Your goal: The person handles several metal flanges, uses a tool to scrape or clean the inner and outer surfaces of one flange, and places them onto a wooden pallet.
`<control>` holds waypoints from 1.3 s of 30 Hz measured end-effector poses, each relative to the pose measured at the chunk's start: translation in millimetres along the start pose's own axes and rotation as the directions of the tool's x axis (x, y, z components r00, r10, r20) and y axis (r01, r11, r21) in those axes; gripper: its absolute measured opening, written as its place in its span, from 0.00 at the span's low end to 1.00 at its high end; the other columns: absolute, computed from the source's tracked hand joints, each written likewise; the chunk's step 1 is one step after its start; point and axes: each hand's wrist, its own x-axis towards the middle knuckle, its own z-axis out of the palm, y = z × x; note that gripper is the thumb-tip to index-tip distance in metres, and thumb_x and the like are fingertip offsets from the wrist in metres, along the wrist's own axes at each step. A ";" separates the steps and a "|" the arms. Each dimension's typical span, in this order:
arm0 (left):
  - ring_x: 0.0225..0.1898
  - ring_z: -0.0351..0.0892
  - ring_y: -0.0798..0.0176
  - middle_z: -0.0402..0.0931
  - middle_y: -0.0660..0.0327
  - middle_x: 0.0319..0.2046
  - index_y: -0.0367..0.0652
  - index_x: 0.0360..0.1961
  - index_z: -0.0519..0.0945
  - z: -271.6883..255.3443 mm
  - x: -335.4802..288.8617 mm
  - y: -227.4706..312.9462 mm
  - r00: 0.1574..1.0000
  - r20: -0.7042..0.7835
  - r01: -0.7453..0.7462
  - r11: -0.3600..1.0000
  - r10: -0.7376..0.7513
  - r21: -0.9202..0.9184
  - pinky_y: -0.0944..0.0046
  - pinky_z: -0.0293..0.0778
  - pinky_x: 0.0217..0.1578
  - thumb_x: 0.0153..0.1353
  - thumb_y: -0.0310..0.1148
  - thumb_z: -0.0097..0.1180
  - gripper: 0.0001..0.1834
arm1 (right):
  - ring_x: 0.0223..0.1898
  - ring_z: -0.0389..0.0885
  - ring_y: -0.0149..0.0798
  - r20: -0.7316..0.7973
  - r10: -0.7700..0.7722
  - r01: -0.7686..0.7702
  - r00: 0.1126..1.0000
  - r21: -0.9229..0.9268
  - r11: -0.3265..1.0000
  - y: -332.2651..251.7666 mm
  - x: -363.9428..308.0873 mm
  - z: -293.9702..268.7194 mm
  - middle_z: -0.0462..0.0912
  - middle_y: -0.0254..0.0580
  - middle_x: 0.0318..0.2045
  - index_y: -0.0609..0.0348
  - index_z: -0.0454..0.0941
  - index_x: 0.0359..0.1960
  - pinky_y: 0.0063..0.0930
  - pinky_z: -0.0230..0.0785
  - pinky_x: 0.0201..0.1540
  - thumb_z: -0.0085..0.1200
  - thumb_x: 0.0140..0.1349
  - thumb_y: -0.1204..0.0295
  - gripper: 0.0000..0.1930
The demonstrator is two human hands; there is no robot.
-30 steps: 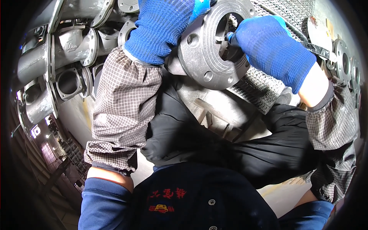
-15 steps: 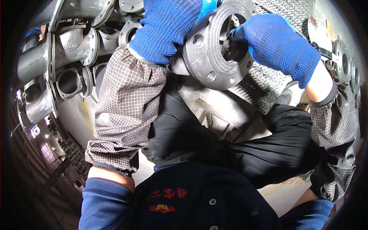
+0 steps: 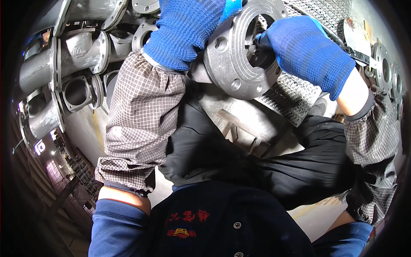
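Note:
A grey metal flanged valve body [image 3: 242, 73], with bolt holes and ring grooves on its round face, is tilted in front of me on a metal mesh surface. My left hand [image 3: 190, 34], in a blue knitted glove with a coated palm, grips its far left side; part of the fingers run out of the top of the picture. My right hand [image 3: 310, 51], gloved alike, reaches over the flange's right rim. Its fingertips are closed inside the bore, beside a small metal part [image 3: 251, 43]. What they pinch is hidden.
Several grey flanged pipe castings [image 3: 79, 53] are stacked at the left. Expanded metal mesh [image 3: 323, 15] lies behind and under the work. More flanges [image 3: 383, 70] stand at the right edge. Below the valve body is a metal frame [image 3: 237, 124], close to my knees.
My right hand and wrist have shifted slightly left and turned a little, fingertips still in the bore. The left hand and the valve body look nearly unmoved.

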 end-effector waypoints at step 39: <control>0.18 0.76 0.63 0.78 0.58 0.19 0.38 0.28 0.82 -6.4 9.4 11.6 0.839 0.257 0.544 0.739 -0.480 -0.398 0.66 0.71 0.21 0.49 0.35 0.61 0.10 | 0.32 0.82 0.43 0.056 0.063 -0.057 0.996 -0.094 0.994 -0.9 5.2 3.3 0.83 0.43 0.30 0.52 0.83 0.36 0.34 0.76 0.40 0.48 0.51 0.83 0.15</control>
